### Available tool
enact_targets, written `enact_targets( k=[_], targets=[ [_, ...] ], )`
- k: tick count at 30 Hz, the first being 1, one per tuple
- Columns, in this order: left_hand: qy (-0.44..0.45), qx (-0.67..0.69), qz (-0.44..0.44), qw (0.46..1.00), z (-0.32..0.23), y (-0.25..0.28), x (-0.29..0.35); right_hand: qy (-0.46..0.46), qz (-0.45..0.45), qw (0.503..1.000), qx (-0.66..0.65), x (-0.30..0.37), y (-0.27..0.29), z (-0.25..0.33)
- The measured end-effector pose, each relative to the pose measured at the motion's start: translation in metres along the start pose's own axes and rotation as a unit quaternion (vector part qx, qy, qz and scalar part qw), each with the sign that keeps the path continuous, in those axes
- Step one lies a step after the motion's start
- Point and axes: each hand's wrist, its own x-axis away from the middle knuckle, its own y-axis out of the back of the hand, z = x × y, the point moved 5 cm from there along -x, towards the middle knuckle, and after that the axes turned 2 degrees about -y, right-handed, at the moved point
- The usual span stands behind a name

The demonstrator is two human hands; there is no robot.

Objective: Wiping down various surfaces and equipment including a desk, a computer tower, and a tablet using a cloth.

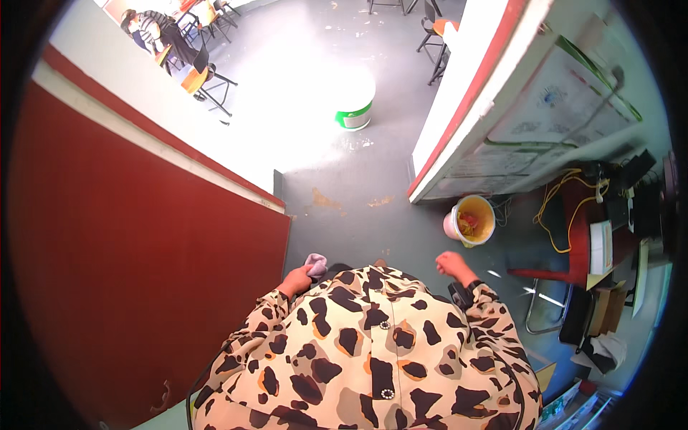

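My left hand [295, 280] is closed around a bunched pinkish-purple cloth [316, 265], held low at my left side near the edge of the red door [158, 244]. My right hand [452, 264] hangs at my right side, its fingers curled into a loose fist with nothing visible in them. Beyond it, a pale bucket [450, 226] stands on the floor with yellowish and reddish waste inside. Both my arms are in patterned sleeves, and a dark band circles the right wrist.
A doorway opens ahead between the door and a red-edged white frame [459, 107]. Past it stands a white and green bucket [355, 115]; chairs [197, 79] and a seated person [154, 32] are at far left. On my right, a cluttered red desk [552, 274] carries yellow cables.
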Motion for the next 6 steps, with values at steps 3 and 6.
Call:
enact_targets(
  k=[3,6],
  targets=[
    [0.023,0.017,0.029,0.999,-0.023,0.029,-0.025,0.032,-0.023,0.999,-0.014,-0.038,0.025,0.066],
    [0.015,0.008,0.065,0.998,-0.029,0.058,-0.061,0.046,-0.026,0.998,-0.018,-0.063,0.036,0.121]
  ],
)
